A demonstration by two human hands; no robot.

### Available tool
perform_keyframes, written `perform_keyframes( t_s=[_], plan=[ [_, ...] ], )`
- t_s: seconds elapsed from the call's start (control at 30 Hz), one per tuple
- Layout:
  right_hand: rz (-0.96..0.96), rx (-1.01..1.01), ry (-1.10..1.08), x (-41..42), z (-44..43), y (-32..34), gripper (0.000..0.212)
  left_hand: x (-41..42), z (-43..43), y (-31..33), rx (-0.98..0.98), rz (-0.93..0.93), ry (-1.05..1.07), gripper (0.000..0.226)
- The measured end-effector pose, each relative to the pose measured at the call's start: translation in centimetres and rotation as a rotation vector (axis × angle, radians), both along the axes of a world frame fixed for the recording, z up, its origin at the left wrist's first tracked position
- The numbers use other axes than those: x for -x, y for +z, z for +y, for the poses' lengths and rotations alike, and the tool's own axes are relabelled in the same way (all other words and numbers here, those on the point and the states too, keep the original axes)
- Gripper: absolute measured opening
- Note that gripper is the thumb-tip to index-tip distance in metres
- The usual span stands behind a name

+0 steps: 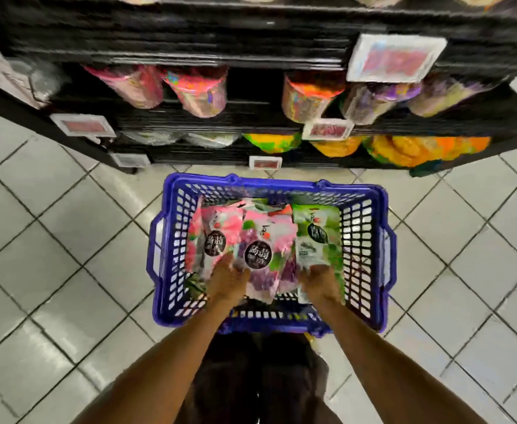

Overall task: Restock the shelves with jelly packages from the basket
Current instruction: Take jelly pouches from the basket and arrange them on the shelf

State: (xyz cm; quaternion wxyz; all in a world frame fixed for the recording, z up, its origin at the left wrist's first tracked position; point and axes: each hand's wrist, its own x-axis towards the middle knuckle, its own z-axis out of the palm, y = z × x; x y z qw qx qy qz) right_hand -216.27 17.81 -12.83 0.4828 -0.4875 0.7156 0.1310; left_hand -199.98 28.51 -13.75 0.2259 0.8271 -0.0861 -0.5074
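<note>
A blue plastic basket (171,240) sits on the tiled floor in front of me, holding several jelly packages. Both my hands reach down into it. My left hand (228,281) rests on the near edge of a pink package (220,234), fingers around it. My right hand (321,284) grips the near end of a green package (318,237). A pink and purple package (264,255) with a black round label lies between my hands. The dark shelves (189,123) stand just beyond the basket.
The shelves carry rows of colourful bags, pink and purple on the upper row, yellow and orange on the lower one. White price tags (395,58) hang on the shelf edges. Pale floor tiles (67,255) surround the basket. My dark trousers show below.
</note>
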Motion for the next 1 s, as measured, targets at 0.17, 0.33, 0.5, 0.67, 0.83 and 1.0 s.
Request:
perform_keyframes(
  t_s=[0.17,0.33,0.5,0.67,0.83,1.0],
  plan=[
    [0.044,0.024,-0.048,-2.0,1.2,-2.5,0.032,0.1,-0.5,-3.2,-0.076,-0.051,-0.217,0.064],
    [-0.16,-0.116,-0.141,-2.0,1.7,-2.7,0.014,-1.9,-0.9,-3.9,-0.088,0.143,0.007,0.085],
    [-0.323,-0.214,-0.245,-1.0,0.7,0.9,0.008,-2.5,-0.2,0.4,-0.019,0.314,0.132,0.05],
    [-0.44,-0.116,-0.361,-0.3,-0.7,8.1,0.026,-3.4,0.2,9.9,0.146,0.254,0.184,0.047],
    [-0.633,0.077,-0.558,0.7,-2.1,21.5,0.014,-4.8,-0.4,23.5,0.31,0.223,0.19,0.051],
    [-0.767,0.179,-0.564,0.6,-3.6,37.0,0.017,-6.8,-2.7,39.9,0.489,0.074,0.193,0.042]
  ],
)
